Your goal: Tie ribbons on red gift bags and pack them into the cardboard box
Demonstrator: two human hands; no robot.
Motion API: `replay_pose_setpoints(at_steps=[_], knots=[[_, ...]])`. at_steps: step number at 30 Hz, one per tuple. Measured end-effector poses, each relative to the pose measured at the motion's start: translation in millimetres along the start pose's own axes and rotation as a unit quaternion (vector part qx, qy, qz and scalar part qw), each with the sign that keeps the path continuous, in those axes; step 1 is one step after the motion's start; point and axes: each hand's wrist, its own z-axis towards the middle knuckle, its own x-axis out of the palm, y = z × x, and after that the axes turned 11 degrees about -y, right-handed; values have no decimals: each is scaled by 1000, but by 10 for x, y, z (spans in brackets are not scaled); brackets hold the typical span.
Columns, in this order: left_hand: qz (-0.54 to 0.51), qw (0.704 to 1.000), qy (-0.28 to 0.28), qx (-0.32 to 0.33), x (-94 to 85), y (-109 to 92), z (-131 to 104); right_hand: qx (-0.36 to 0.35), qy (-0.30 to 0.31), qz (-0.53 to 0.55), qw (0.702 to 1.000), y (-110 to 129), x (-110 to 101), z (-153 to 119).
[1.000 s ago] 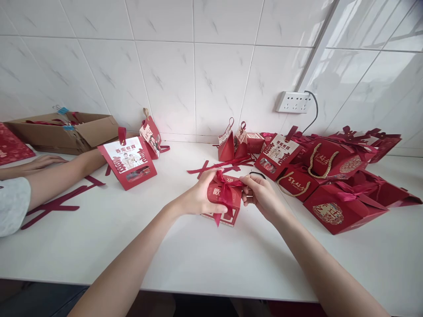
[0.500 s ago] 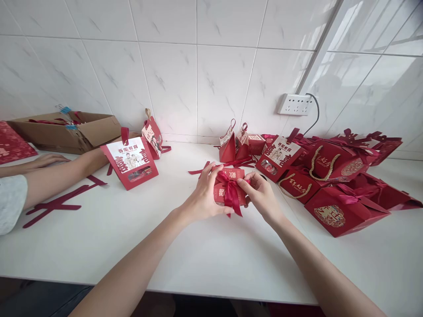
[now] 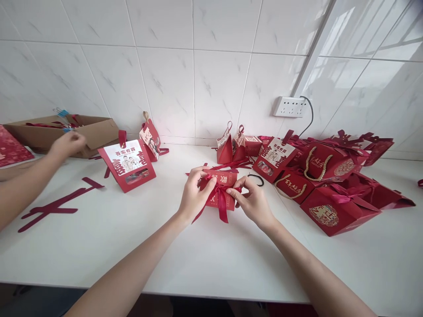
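Note:
A small red box [image 3: 214,201] with printed characters rests near the middle of the white table, between my hands. Around it runs a shiny red ribbon [image 3: 223,207] knotted on top, one tail hanging down the front. My left hand [image 3: 197,191] pinches a loop of the ribbon at the box's left side. At the right side my right hand [image 3: 250,197] pinches another part of the ribbon between thumb and index finger. Loose dark red strips [image 3: 231,166] lie just behind the box.
Red gift boxes [image 3: 340,207] crowd the right side, beside a black band [image 3: 257,178]. A red card box [image 3: 128,165] stands at left, near loose ribbons [image 3: 54,207]. Another person's hand [image 3: 71,141] is at a cardboard box [image 3: 99,132]. A power strip [image 3: 290,107] is on the wall.
My left hand has gone from holding the box's side to pinching the ribbon on top. The box has turned slightly. The other person's hand has risen to the cardboard box.

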Motion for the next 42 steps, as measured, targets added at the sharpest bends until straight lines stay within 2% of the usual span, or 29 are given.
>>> replay_pose_setpoints(at_steps=[3,6,9,13,16,22,28,32,35,39,42], knots=[[-3,1000,-13,8,-8,30,-15,23,3,11,1000,9,5,2],[-15,1000,8,24,-32,64,-11,76,-6,41,996,43,-11,36],[-15,998,33,42,-58,75,6,125,13,93,988,75,-45,84],[-13,998,33,47,-67,65,17,156,33,146,976,87,-82,119],[-12,998,33,48,-69,77,17,153,27,147,977,82,-92,119],[-41,994,79,63,-83,123,26,145,25,152,977,83,-101,114],[-1,998,27,52,-44,69,5,135,38,142,980,70,-112,100],[41,992,-24,118,-32,55,-15,117,47,124,984,38,-89,98],[31,986,-47,155,-27,68,-23,102,51,108,988,21,-71,98],[11,989,-26,146,-32,82,-10,97,52,97,989,12,-72,93],[23,986,10,168,-73,65,32,97,55,98,989,7,-81,91]])
